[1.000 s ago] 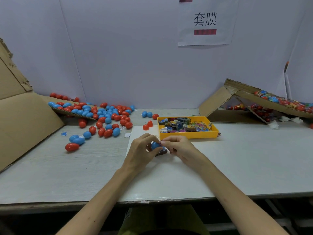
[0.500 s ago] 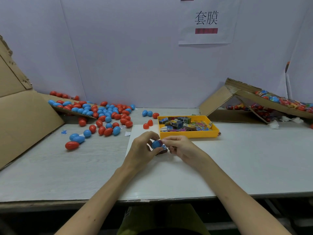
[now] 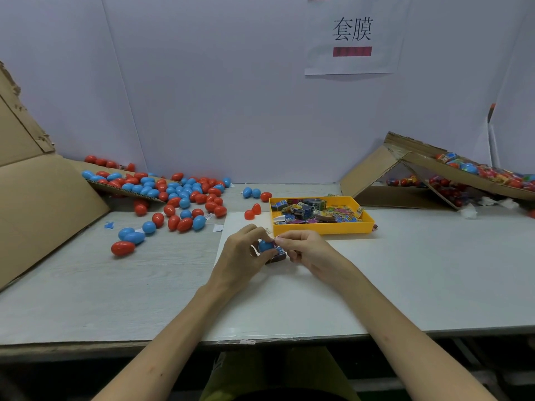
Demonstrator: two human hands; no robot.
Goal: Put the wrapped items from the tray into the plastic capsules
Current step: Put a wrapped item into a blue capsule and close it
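Observation:
My left hand grips a blue capsule piece just above the table in front of the tray. My right hand pinches a small wrapped item against that capsule's right side. The two hands meet there, and their fingers hide most of the wrapped item. A yellow tray stands right behind my hands, filled with several colourful wrapped items.
Several red and blue egg capsules lie spread over the table's left back, some on a cardboard flap. Two red halves sit left of the tray. A tilted cardboard box with filled capsules is at the right back. Large cardboard leans at far left.
The hands have stayed in the same place with the capsule and wrapped item between them; only small finger movements show.

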